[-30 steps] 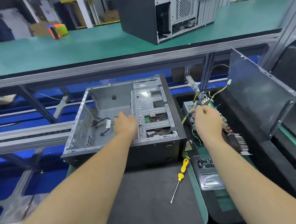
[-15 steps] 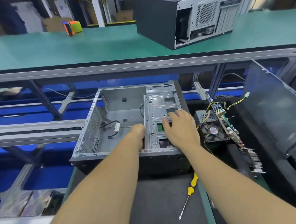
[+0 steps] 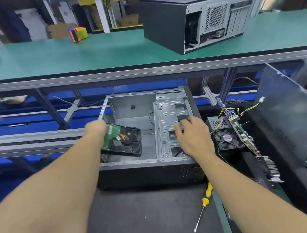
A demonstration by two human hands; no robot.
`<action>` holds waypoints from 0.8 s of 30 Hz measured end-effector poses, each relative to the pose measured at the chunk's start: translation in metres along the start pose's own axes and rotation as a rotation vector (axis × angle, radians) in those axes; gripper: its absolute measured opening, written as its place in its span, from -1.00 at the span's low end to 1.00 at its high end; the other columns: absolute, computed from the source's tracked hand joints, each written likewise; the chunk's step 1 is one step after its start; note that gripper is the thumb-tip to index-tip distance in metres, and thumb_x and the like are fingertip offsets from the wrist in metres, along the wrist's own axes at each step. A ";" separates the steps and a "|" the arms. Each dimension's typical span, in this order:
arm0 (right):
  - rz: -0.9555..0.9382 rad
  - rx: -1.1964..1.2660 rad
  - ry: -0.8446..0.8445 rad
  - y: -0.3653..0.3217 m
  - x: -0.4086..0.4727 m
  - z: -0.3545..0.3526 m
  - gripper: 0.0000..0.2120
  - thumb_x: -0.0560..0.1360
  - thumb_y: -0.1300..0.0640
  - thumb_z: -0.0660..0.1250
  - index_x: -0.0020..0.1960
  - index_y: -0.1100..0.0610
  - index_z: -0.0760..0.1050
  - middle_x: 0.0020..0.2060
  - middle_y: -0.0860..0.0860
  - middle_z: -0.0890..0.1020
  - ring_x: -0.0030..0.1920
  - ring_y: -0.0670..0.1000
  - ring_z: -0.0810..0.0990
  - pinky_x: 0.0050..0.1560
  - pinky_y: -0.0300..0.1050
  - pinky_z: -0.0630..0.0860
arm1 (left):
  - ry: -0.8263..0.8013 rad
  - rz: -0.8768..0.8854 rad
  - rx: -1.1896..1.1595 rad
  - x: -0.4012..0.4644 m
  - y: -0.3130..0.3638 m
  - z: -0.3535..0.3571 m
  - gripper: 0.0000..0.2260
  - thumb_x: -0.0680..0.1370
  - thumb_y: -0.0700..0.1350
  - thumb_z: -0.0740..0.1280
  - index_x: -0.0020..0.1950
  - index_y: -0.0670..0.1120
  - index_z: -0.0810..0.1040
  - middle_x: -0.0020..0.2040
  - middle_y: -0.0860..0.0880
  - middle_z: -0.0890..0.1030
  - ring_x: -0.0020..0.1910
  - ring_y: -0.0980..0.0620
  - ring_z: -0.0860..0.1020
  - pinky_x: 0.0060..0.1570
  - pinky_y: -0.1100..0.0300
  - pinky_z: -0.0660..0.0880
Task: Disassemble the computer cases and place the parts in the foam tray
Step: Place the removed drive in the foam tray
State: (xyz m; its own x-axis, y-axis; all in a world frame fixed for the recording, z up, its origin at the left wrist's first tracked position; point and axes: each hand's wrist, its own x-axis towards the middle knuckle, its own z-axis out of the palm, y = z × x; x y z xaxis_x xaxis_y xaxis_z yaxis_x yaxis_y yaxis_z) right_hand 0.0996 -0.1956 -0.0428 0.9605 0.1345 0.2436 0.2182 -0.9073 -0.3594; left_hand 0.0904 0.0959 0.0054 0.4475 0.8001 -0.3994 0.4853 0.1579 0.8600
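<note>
So the open computer case (image 3: pixel 146 127) is lying on its side on a dark mat (image 3: pixel 145 214) at the near edge of the bench, side panel off. Bare grey stamped sheet metal inside, black shell outside with a small patch of perforated holes on the front face nearest the camera.

The left hand (image 3: pixel 95 127) is curled round one end of a hard drive (image 3: pixel 123 142), holding it tilted above the left half of the case interior. You can see the drive's underside: green circuit board, black cast body, a little orange ribbon. The right hand (image 3: pixel 192 134) rests on the ribbed steel drive cage (image 3: pixel 169 122) in the right half of the case, fingers spread and fairly straight, fingertips at a rectangular cutout, not gripping anything.

Just right of the case sits the black foam tray (image 3: pixel 254 164), matte and spongy looking. In it there's a motherboard (image 3: pixel 238 126) standing on edge, a square black cooling fan (image 3: pixel 226 138) with a round sticker, a small perforated metal box behind the fan, and yellow-and-black cables (image 3: pixel 245 109) ending in a white plug. A finned heatsink (image 3: pixel 272 167) sits nearer the front. A flat dark side panel (image 3: pixel 287 113) leans upright at the tray's right side.

On the mat in front of the case's right corner lies a screwdriver (image 3: pixel 204 202), yellow handle, thin steel shaft.

Up on the green-topped shelf (image 3: pixel 110 51) there's a second computer case (image 3: pixel 192 20), rear facing the camera, with a honeycomb fan grille, plus an orange and green tape dispenser (image 3: pixel 78 34) to the left.
</note>
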 end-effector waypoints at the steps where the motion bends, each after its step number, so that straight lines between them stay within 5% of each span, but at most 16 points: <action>1: 0.000 0.004 -0.002 0.000 0.000 0.001 -0.51 0.66 -0.18 -0.02 0.30 0.05 0.54 0.28 0.05 0.50 0.37 0.08 0.36 0.47 0.12 0.25 | 0.020 0.043 0.000 0.000 0.005 0.000 -0.72 0.66 -0.23 0.18 0.35 -0.24 0.47 0.27 -0.18 0.57 0.01 -0.08 0.56 -0.06 0.12 0.53; 4: 0.002 0.069 -0.001 0.002 0.002 0.000 -0.53 0.66 -0.18 0.02 0.30 0.05 0.54 0.26 0.03 0.51 0.36 0.07 0.37 0.45 0.12 0.26 | -0.059 0.030 -0.374 -0.026 0.026 0.011 -0.62 0.72 -0.05 0.14 0.48 -0.19 0.43 0.42 -0.17 0.51 0.07 -0.06 0.58 -0.24 0.19 0.44; 6: 0.022 0.138 0.009 0.003 0.003 -0.002 -0.56 0.66 -0.16 0.06 0.24 0.07 0.57 0.20 0.00 0.55 0.30 0.04 0.43 0.39 0.10 0.34 | -0.114 0.066 -0.304 -0.049 0.029 0.032 -0.59 0.74 -0.01 0.06 0.51 -0.19 0.40 0.44 -0.18 0.49 0.30 -0.18 0.54 -0.04 0.14 0.48; 8: 0.054 0.259 0.054 0.006 0.002 -0.006 -0.61 0.66 -0.14 0.09 -0.03 0.05 0.60 -0.01 -0.03 0.60 0.09 0.02 0.53 0.12 0.04 0.47 | -0.168 0.023 -0.353 -0.079 0.027 0.058 -0.59 0.75 -0.01 0.05 0.50 -0.18 0.39 0.40 -0.15 0.51 0.25 -0.17 0.52 0.10 0.09 0.43; 10: 0.136 0.412 0.081 0.007 0.002 -0.010 -0.58 0.66 -0.09 0.09 -0.30 0.05 0.44 -0.25 -0.04 0.54 -0.19 -0.01 0.51 -0.20 -0.03 0.39 | -0.202 0.011 -0.396 -0.108 0.022 0.082 -0.62 0.76 -0.04 0.04 0.47 -0.19 0.41 0.31 -0.15 0.53 0.14 -0.14 0.48 0.10 0.08 0.39; 12: 0.315 0.617 0.086 0.009 0.008 -0.017 -0.58 0.67 0.03 0.08 -0.35 0.10 0.33 -0.35 0.00 0.47 -0.29 0.04 0.42 -0.31 -0.04 0.28 | -0.249 -0.005 -0.434 -0.134 0.019 0.102 -0.62 0.76 -0.03 0.05 0.46 -0.21 0.41 0.29 -0.15 0.52 0.14 -0.14 0.48 0.15 0.07 0.39; 15: 0.676 1.139 0.102 0.026 0.022 -0.034 -0.73 0.61 0.09 0.13 -0.22 0.14 0.46 -0.22 0.11 0.56 -0.22 0.07 0.44 -0.20 -0.04 0.34 | -0.375 0.034 -0.412 -0.165 0.014 0.130 -0.61 0.75 -0.04 -0.02 0.43 -0.19 0.44 0.20 -0.18 0.52 0.14 -0.17 0.50 0.14 -0.01 0.43; 18: 0.808 1.344 0.090 0.053 0.025 -0.043 -0.79 0.58 0.10 0.11 -0.07 0.14 0.49 -0.10 0.15 0.68 -0.21 0.10 0.64 -0.11 -0.03 0.59 | -0.493 0.032 -0.387 -0.188 0.013 0.149 -0.78 0.67 -0.09 0.07 0.02 -0.13 0.47 -0.09 -0.15 0.46 -0.09 -0.10 0.45 -0.09 0.02 0.38; 21: 0.921 1.350 0.119 0.080 0.027 -0.037 -0.79 0.58 0.08 0.11 0.01 0.17 0.47 -0.08 0.14 0.62 -0.09 0.16 0.60 0.08 0.18 0.59 | -0.616 0.129 -0.182 -0.205 0.010 0.164 -0.87 0.58 -0.07 0.26 -0.06 -0.12 0.46 -0.09 -0.20 0.57 -0.12 -0.16 0.55 0.01 -0.09 0.56; 24: 0.857 1.107 0.055 0.110 0.033 -0.031 -0.83 0.59 0.11 0.16 -0.09 0.16 0.45 -0.18 0.11 0.51 -0.23 0.08 0.48 -0.14 -0.03 0.48 | -0.703 0.238 0.207 -0.219 0.007 0.175 -0.82 0.46 -0.20 0.45 -0.11 -0.18 0.46 -0.11 -0.18 0.54 -0.13 -0.16 0.55 0.05 -0.11 0.61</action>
State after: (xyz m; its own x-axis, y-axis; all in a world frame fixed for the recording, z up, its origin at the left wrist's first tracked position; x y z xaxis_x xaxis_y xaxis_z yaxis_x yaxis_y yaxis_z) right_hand 0.1502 -0.3030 -0.0464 0.8604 -0.3330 -0.3858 -0.3796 0.0862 -0.9211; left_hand 0.1275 -0.1795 0.0436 0.8959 0.2326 -0.3784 0.4157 -0.1389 0.8988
